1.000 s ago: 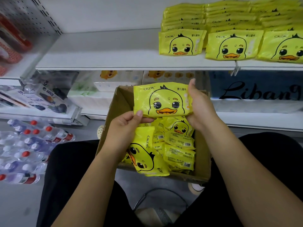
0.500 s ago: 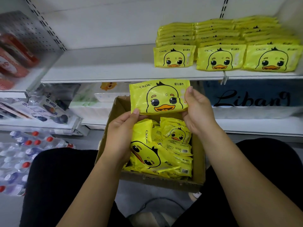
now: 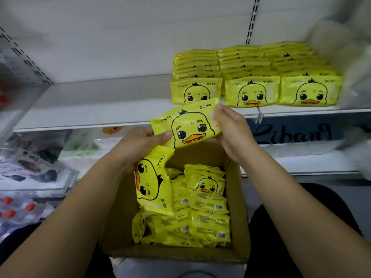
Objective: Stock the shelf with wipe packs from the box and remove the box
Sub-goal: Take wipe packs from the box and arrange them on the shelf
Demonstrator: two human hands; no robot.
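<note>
1. The left hand (image 3: 138, 141) and right hand (image 3: 230, 129) each pinched 1 end of a yellow wipe pack (image 3: 186, 127) — held tilted above the open box (image 3: 239, 197), before the shelf (image 3: 90, 105) edge.
2. 3 rows of stocked packs (image 3: 251, 91) lay on the shelf's right part.

White upper shelf (image 3: 90, 105) in front of me: yellow duck wipe packs (image 3: 252, 91) lie on its right part in three rows, overlapped front to back, front ones face up near the edge. Lower shelf (image 3: 301, 163) beneath carries a blue package (image 3: 291, 135) with script lettering. Red-capped bottles (image 3: 18, 211) lie low at my far left, blurred.
</note>
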